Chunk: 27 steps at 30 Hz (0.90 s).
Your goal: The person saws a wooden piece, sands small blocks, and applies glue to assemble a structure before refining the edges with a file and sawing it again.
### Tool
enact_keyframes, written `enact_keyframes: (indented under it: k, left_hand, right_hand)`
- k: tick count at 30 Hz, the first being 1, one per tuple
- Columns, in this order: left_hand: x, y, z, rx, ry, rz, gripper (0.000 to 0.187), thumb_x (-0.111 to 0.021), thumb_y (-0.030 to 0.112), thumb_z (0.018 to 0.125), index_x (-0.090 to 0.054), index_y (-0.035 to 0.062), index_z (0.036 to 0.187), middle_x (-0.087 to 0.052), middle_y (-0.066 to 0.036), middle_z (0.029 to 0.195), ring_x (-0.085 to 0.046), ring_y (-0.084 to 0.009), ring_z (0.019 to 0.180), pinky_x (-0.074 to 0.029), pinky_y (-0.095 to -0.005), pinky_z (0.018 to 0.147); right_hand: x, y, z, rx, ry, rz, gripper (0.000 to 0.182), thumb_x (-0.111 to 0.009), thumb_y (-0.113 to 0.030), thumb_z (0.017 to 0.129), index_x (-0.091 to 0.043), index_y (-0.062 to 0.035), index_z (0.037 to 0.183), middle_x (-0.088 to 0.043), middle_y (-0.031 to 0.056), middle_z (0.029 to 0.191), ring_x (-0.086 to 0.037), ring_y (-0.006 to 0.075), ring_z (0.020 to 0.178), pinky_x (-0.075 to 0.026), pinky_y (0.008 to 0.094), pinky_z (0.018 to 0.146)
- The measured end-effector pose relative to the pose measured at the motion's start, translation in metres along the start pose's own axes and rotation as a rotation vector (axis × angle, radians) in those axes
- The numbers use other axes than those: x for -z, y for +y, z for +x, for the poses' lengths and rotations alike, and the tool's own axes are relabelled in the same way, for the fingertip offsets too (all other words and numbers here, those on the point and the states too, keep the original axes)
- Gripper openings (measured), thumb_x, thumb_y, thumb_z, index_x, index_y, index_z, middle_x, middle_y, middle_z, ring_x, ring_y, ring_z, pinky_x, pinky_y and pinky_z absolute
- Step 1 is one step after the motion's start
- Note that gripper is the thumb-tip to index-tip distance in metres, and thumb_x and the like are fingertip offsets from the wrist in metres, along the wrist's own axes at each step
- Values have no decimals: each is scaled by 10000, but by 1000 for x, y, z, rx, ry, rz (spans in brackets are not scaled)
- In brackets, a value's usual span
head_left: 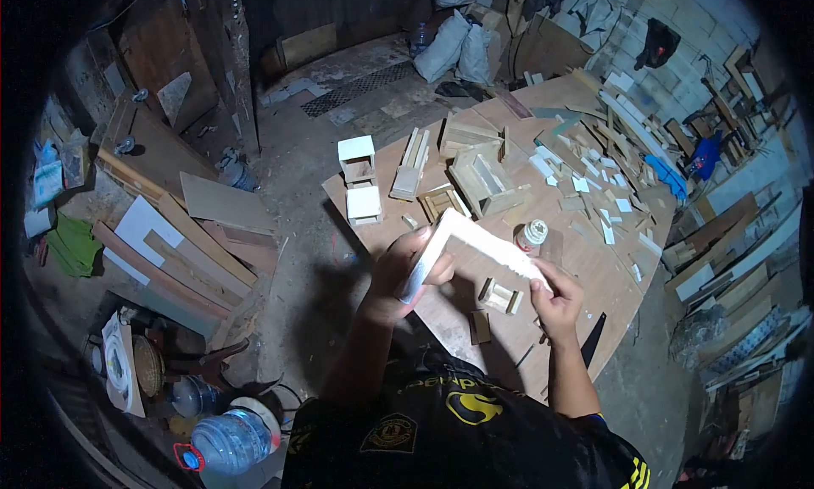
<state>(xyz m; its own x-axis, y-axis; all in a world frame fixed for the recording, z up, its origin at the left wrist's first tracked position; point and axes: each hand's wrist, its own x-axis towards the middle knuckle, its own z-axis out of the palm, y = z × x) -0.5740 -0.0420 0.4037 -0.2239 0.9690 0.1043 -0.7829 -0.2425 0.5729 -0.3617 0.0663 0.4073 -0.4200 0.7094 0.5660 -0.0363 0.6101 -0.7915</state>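
Observation:
A bright white L-shaped piece is held up over the near part of the table. My left hand grips its shorter arm, fingers wrapped round it. The far end of the longer arm is pinched in my right hand; that end has a ragged edge. Just behind the piece, a white bottle stands on the table. Below it lie a small wooden frame-like part and a small wood block. A dark saw-like blade is beside my right forearm.
The wooden table bears an open wooden box, a slatted wooden piece, a white box-like piece and many offcuts. Boards lean at the left and right. A large water bottle stands at lower left.

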Motion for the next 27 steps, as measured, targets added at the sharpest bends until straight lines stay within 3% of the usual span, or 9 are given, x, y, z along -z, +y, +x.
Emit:
enact_keyframes:
  k: [1, 4, 9, 10, 11, 13, 18, 25, 27]
  left_hand:
    - [3, 4, 2, -18, -260, -61, 286, -422, 332, 975, -493, 92, 836, -372, 31, 576, -338, -96, 510, -296, -266, 512]
    - [5, 5, -2, 48, -153, -104, 272, -413, 317, 979, -486, 93, 844, -371, 32, 576, -344, -102, 519, -296, -274, 516]
    - [20, -4, 7, 39, -342, -324, 187, -523, 234, 949, -530, 51, 987, -521, -25, 707, -507, -132, 642, -422, -270, 568]
    - [26, -16, -2, -100, 327, 267, 160, -543, 189, 940, -535, 39, 998, -532, -33, 755, -531, -141, 682, -447, -270, 604]
    - [33, -18, -1, -99, 330, 270, 160, -543, 189, 940, -535, 39, 998, -532, -33, 755, -531, -141, 682, -447, -270, 604]
    - [24, -7, 4, 48, -261, -344, 163, -520, 213, 950, -520, 51, 935, -480, -11, 691, -496, -140, 639, -418, -267, 573]
    - [4, 2, 8, -32, -320, -171, 256, -432, 266, 965, -437, 109, 763, -330, 36, 586, -316, -107, 540, -239, -274, 525]
    - [-5, -5, 4, -178, -149, 18, 266, -430, 287, 970, -450, 99, 782, -324, 32, 593, -307, -96, 517, -256, -267, 522]
    - [-11, 0, 4, -66, 144, 141, 346, -483, 416, 956, -455, 119, 781, -347, 38, 546, -299, -86, 487, -257, -268, 528]
  right_hand:
    - [5, 0, 0, 4, -4, -1, 293, -672, -90, 729, -709, -15, 1010, -523, 44, 606, -447, 112, 494, -322, 257, 464]
    - [24, -17, -5, 13, -497, -177, 281, -668, -129, 784, -677, 42, 1008, -679, 160, 849, -638, 217, 731, -485, 285, 663]
    - [10, -6, 1, -94, -104, -53, 258, -657, -112, 761, -691, 27, 975, -676, 141, 800, -611, 183, 643, -454, 274, 579]
    - [17, -5, -2, -6, -242, -62, 260, -650, -95, 767, -687, 29, 992, -672, 134, 812, -612, 172, 677, -453, 266, 606]
    - [19, -4, -5, 78, -376, -70, 264, -643, -78, 772, -684, 31, 1008, -668, 127, 824, -612, 161, 711, -451, 257, 632]
    - [16, -4, -4, 24, -313, -84, 266, -637, -59, 776, -678, 36, 1021, -662, 120, 829, -598, 151, 713, -444, 252, 636]
    - [12, -7, 5, 78, -112, -96, 306, -666, -36, 781, -678, -4, 1085, -513, 20, 633, -421, 86, 532, -315, 234, 498]
    - [10, -16, -5, 134, -142, -135, 295, -677, 34, 761, -686, -4, 1054, -606, 75, 697, -533, 119, 578, -396, 238, 515]
    - [7, -17, -6, 127, -146, -69, 292, -674, 52, 757, -688, -4, 1044, -644, 102, 734, -590, 137, 616, -439, 241, 534]
